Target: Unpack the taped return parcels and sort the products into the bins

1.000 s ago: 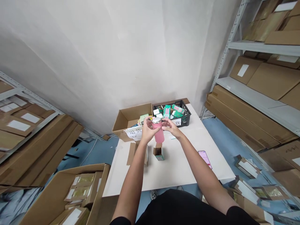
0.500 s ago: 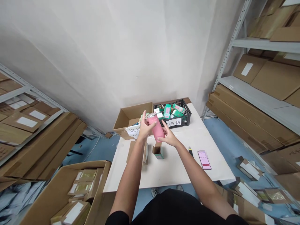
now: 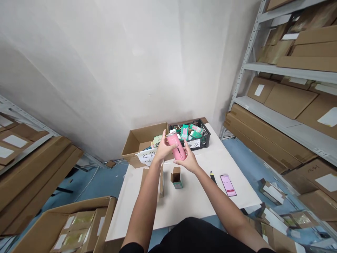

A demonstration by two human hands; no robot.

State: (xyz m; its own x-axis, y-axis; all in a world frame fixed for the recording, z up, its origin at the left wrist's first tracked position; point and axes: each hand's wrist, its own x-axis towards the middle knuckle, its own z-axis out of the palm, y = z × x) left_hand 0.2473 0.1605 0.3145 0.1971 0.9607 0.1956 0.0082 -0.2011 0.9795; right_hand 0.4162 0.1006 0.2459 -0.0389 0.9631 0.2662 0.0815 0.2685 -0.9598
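Between both hands, above the table, I hold a pink can-shaped cup (image 3: 177, 144) tilted, its silvery top up and to the left. Dark print shows on its side. My left hand (image 3: 163, 148) is closed around its upper part, thumb across the front. My right hand (image 3: 188, 158) grips the lower end, thumb underneath. Below the cup a small green box (image 3: 177, 178) stands with its brown flap up. Beside it, partly behind my left forearm, sits an open cardboard box (image 3: 161, 184).
At the table's back stand a large cardboard box (image 3: 131, 140) with a paper sign and a black basket (image 3: 206, 137) of green boxes. A utility knife (image 3: 212, 177) and a phone (image 3: 228, 185) lie right on the white table (image 3: 195, 205). Loaded shelves (image 3: 279, 70) flank it.
The cup has turned in my hands, so dark print now faces me. My head view has shifted. The small green box and the open cardboard box stay on the table.
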